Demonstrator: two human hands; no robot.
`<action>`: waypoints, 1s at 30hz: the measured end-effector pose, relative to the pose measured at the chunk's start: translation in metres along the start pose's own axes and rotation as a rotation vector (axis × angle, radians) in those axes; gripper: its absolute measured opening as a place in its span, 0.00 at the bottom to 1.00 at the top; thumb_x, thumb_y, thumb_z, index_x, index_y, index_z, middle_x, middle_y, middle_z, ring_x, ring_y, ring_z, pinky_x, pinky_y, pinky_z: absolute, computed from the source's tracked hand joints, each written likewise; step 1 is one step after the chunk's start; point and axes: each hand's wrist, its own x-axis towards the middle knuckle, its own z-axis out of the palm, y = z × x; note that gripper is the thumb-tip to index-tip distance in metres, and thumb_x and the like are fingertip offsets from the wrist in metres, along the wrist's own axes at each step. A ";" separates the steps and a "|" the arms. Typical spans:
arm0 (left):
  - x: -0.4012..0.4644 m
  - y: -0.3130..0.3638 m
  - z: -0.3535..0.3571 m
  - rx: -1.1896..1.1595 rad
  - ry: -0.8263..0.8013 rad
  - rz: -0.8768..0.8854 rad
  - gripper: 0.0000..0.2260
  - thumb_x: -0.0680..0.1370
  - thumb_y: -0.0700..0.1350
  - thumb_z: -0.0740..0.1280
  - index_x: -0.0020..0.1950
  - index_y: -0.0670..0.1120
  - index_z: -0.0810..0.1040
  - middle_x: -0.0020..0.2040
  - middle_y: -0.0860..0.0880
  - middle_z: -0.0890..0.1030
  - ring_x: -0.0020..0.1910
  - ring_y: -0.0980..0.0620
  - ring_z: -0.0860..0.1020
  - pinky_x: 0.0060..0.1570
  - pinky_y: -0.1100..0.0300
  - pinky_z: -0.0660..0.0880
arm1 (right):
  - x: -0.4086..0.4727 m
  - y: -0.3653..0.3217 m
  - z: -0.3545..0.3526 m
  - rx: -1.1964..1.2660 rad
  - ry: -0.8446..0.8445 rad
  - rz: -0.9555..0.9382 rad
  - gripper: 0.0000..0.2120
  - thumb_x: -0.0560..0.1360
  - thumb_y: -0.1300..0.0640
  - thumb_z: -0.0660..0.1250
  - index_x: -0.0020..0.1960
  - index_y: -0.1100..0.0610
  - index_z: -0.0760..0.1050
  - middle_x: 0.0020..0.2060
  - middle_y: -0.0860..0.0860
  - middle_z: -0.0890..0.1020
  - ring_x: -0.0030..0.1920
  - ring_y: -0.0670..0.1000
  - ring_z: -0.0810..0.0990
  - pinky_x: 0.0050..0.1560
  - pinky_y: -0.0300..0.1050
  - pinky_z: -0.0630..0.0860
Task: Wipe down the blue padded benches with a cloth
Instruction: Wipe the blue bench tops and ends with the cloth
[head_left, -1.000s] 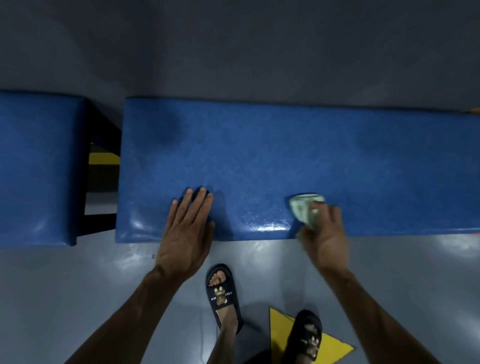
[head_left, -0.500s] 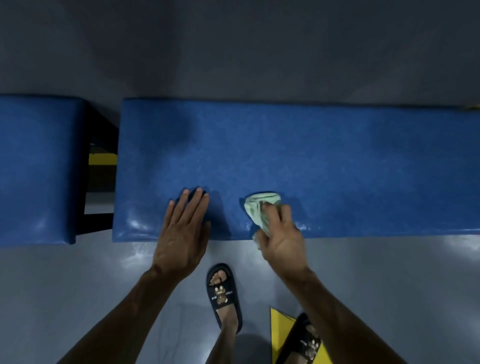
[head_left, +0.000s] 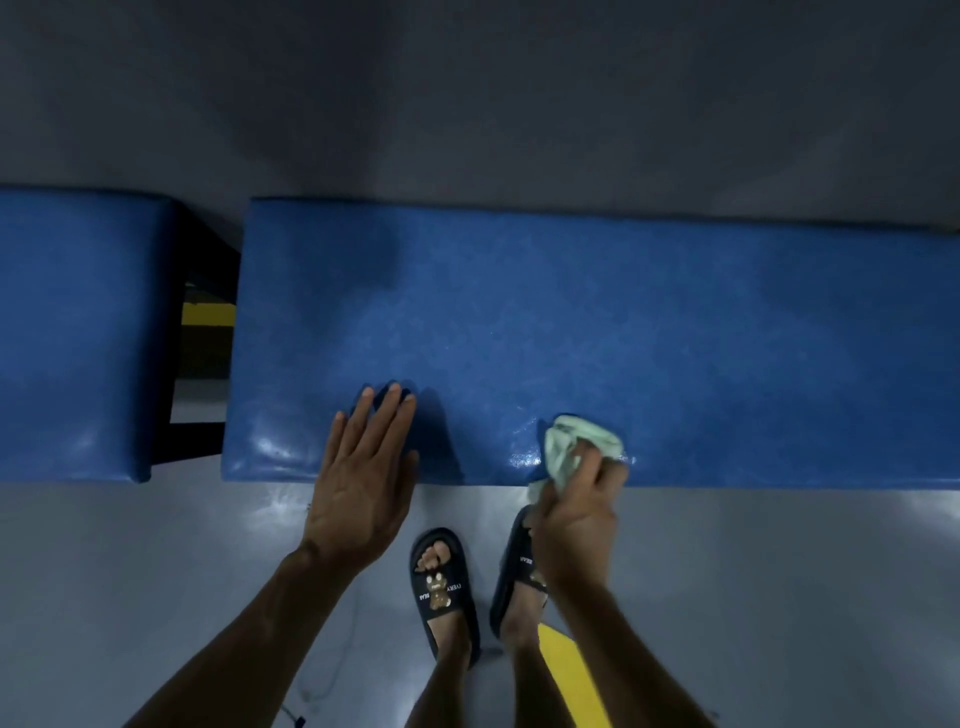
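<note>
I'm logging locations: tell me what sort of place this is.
Probably a gym or sports hall: blue padded benches set end to end, a glossy grey painted floor with yellow markings.

A long bench (head_left: 571, 322) with blue, faintly mottled padding runs across the view and out past the right edge. Left of it, across a narrow gap, sits a second blue bench (head_left: 72, 332). In that gap show black frame bars (head_left: 192, 447) and a yellow strip (head_left: 208, 313) lower down. On the near side of the long bench lies a smooth grey floor (head_left: 156, 571), glossy, with soft white glare patches close to the bench edge. A yellow floor mark (head_left: 566, 670) lies farther out on that near side. Light also glints off the bench's near left corner. Beyond its far edge is a dim, plain grey surface (head_left: 467, 104); whether floor or wall cannot be told.
</note>
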 end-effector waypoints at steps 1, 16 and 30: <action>0.000 0.001 0.000 0.003 -0.002 -0.002 0.26 0.84 0.54 0.49 0.81 0.47 0.56 0.82 0.49 0.53 0.81 0.48 0.47 0.78 0.41 0.51 | -0.009 -0.008 0.008 0.025 -0.015 -0.014 0.20 0.75 0.62 0.66 0.65 0.56 0.65 0.61 0.57 0.66 0.45 0.59 0.81 0.42 0.44 0.78; 0.003 0.018 0.001 0.016 -0.003 -0.060 0.26 0.84 0.54 0.48 0.81 0.47 0.55 0.81 0.48 0.54 0.81 0.49 0.46 0.77 0.40 0.51 | 0.071 0.060 -0.085 -0.047 -0.001 -0.018 0.25 0.72 0.56 0.67 0.68 0.55 0.68 0.56 0.56 0.69 0.47 0.63 0.77 0.45 0.44 0.70; -0.006 0.018 -0.015 0.045 -0.055 -0.136 0.27 0.83 0.56 0.48 0.81 0.48 0.54 0.81 0.50 0.52 0.81 0.50 0.45 0.78 0.44 0.51 | 0.074 0.017 -0.064 -0.195 -0.325 -0.338 0.28 0.74 0.55 0.63 0.72 0.46 0.62 0.62 0.54 0.68 0.46 0.59 0.80 0.45 0.52 0.80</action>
